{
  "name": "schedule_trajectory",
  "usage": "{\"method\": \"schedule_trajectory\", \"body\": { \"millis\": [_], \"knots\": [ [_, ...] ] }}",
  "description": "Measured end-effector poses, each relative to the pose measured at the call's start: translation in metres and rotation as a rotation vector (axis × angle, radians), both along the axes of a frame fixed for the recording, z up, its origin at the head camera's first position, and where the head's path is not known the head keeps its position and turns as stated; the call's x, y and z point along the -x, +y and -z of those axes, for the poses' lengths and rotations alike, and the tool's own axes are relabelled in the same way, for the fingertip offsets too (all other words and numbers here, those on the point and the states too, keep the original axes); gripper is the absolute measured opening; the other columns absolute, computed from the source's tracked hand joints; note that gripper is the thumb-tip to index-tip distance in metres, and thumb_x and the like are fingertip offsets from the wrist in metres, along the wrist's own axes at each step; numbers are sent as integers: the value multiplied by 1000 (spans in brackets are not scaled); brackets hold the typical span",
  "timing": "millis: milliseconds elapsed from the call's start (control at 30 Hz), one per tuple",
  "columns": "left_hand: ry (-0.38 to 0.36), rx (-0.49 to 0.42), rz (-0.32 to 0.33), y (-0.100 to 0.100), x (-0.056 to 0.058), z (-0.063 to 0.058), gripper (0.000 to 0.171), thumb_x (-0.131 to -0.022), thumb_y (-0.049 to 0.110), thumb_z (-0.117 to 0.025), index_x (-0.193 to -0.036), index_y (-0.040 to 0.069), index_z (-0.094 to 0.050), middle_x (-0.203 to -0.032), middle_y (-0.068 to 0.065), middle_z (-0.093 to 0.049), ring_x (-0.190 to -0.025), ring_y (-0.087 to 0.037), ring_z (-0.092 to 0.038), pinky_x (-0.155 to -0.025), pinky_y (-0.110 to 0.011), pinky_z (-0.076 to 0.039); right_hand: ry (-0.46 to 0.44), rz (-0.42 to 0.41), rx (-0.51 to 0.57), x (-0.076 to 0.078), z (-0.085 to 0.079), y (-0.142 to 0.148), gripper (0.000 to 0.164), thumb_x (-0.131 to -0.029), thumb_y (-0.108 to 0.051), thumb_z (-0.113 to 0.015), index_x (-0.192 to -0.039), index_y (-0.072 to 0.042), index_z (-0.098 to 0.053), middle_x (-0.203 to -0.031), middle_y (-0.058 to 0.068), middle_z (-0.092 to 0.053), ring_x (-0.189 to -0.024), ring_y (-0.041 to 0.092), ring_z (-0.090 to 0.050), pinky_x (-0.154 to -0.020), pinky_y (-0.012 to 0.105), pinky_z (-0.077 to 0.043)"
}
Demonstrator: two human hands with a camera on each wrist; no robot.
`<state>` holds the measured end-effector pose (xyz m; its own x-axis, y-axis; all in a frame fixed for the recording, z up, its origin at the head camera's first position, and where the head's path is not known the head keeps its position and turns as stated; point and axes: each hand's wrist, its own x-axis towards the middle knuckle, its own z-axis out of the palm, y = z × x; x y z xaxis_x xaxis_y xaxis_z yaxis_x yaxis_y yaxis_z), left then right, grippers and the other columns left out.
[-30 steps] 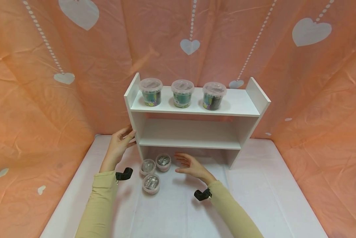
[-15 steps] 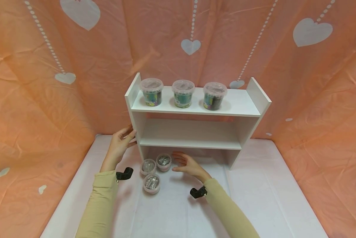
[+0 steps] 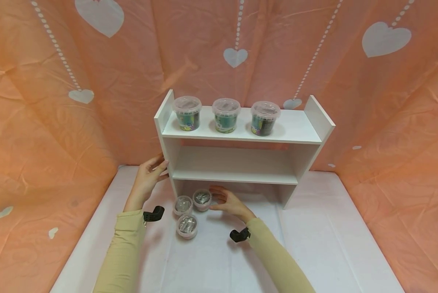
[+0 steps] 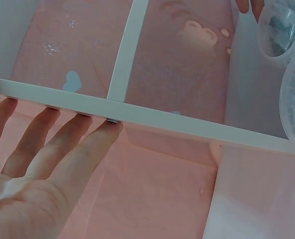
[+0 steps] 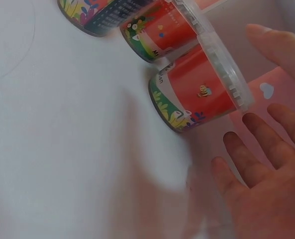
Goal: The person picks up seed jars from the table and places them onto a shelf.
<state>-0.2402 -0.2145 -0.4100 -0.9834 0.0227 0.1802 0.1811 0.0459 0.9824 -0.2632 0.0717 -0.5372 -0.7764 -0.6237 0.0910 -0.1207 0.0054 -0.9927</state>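
Note:
My left hand [image 3: 146,181] rests against the outer left side of a white shelf unit [image 3: 235,179]. In the left wrist view its fairly straight fingers touch the side panel [image 4: 172,122]. To the right of a small clear-lidded tub [image 3: 202,200], my right hand [image 3: 230,203] is spread with its fingertips close to the rim. The right wrist view shows this tub's red label [image 5: 199,87] with a bee, and nothing in the palm. Beside it on the table stand a second tub [image 3: 183,204] and, nearer me, a third tub [image 3: 187,226].
On the top shelf stand a left tub [image 3: 187,114], a middle tub [image 3: 226,115] and a right tub [image 3: 264,118], all with teal labels and clear lids. An orange curtain [image 3: 131,81] with white hearts hangs behind and along both sides of the white table [image 3: 211,260].
My right hand has moved left, closing the distance to the nearest tub. The left hand stays at the shelf's side, and the tubs remain in place.

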Motion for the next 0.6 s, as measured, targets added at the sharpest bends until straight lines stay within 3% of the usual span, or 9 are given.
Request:
{"method": "schedule_trajectory", "body": {
  "millis": [233,467,600],
  "knots": [
    [-4,1,-2,0,0,0,56,-97,23,-58,-145,2,-39,-144,-20,-41,-123,-37,-46,-91,-45,-49,-18,28,-27,-1,0,-5,75,-82,10,-70,-145,8,-30,-146,24,-35,-130,41,-37,-108,53,-30],
    [-11,3,-3,-1,1,1,57,-96,24,-59,-145,2,-39,-144,-19,-40,-123,-37,-46,-92,-47,-48,-19,-8,-18,-11,-18,-7,76,-81,13,-68,-144,13,-26,-146,32,-29,-131,47,-31,-109,57,-25],
    [-12,1,-4,-1,1,1,57,-96,24,-60,-145,2,-39,-144,-19,-40,-123,-37,-46,-92,-48,-47,18,8,-46,-8,-11,-9,77,-81,10,-70,-144,12,-26,-146,30,-31,-131,46,-33,-109,56,-26]
  ]
}}
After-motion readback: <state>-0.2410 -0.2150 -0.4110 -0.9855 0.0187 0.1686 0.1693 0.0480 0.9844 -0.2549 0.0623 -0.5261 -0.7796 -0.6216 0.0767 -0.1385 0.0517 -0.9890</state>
